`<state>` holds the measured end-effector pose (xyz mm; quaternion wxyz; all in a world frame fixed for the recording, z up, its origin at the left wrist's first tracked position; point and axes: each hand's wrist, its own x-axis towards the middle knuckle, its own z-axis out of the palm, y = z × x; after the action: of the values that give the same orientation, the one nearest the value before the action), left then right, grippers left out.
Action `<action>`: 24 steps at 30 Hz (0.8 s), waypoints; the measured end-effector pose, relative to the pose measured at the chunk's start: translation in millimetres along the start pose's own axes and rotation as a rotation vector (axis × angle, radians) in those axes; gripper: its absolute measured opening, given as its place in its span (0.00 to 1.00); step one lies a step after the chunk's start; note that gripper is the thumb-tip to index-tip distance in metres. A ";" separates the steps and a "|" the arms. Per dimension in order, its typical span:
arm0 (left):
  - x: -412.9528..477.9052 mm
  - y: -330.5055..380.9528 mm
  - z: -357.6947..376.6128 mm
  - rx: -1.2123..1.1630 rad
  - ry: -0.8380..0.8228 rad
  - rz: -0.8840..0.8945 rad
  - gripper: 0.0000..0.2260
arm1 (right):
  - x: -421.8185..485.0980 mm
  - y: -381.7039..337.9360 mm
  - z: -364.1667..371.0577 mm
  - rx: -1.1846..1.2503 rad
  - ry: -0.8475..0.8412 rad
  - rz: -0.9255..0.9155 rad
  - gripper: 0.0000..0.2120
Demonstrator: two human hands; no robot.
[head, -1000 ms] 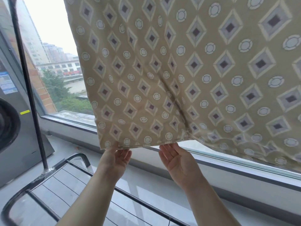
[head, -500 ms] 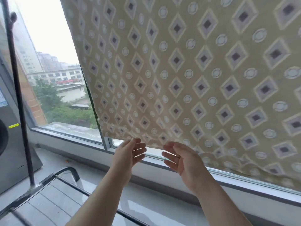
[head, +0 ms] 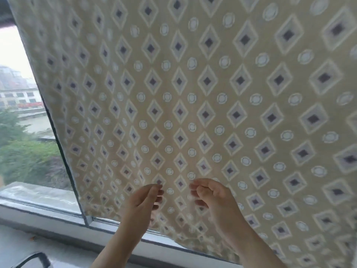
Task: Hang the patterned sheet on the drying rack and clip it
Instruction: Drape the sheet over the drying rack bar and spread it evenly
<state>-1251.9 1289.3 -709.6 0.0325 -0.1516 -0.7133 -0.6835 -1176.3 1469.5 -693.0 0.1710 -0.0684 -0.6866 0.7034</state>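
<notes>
Patterned sheet (head: 193,93): beige fabric with a diamond-and-circle print, hanging spread in front of the window (head: 23,132) and filling most of the view. Its upper edge runs out of frame, so the support is not visible. Its left edge slants down alongside the dark window post (head: 74,190); its lower edge falls just over the sill rail (head: 58,215), lower toward the right. Left hand (head: 144,202): raised before the lower part of the sheet, fingers loosely curled, thumb near the fingertips, nothing grasped; contact with the fabric cannot be confirmed through the blur. Right hand (head: 214,198): raised just beside the left, apart from it, fingers likewise relaxed and curled, holding nothing. A dark curved bar (head: 38,257) shows at the lower left corner. Greenery (head: 23,159) and a building (head: 21,97) lie beyond the glass.
</notes>
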 end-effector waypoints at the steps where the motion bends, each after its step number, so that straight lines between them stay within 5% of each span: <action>1: 2.3 20.3 2.4 0.019 -0.018 0.011 0.10 | -0.2 -20.8 -3.9 -0.007 -0.002 0.012 0.10; 11: 57.7 305.8 28.1 0.153 -0.138 0.256 0.08 | 17.6 -314.6 -31.5 -0.098 0.019 -0.075 0.11; 20: 137.1 601.6 63.9 0.059 -0.092 0.645 0.14 | 55.3 -610.3 -59.5 -0.550 0.025 -0.519 0.15; 24: 166.6 667.3 74.0 0.114 -0.032 0.697 0.07 | 71.5 -682.8 -70.4 -0.649 0.126 -0.628 0.14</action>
<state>-1224.7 1403.9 -28.0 0.2610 -0.3944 -0.6563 -0.5878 -1119.5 1558.9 -11.1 0.3871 0.0506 -0.8472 0.3604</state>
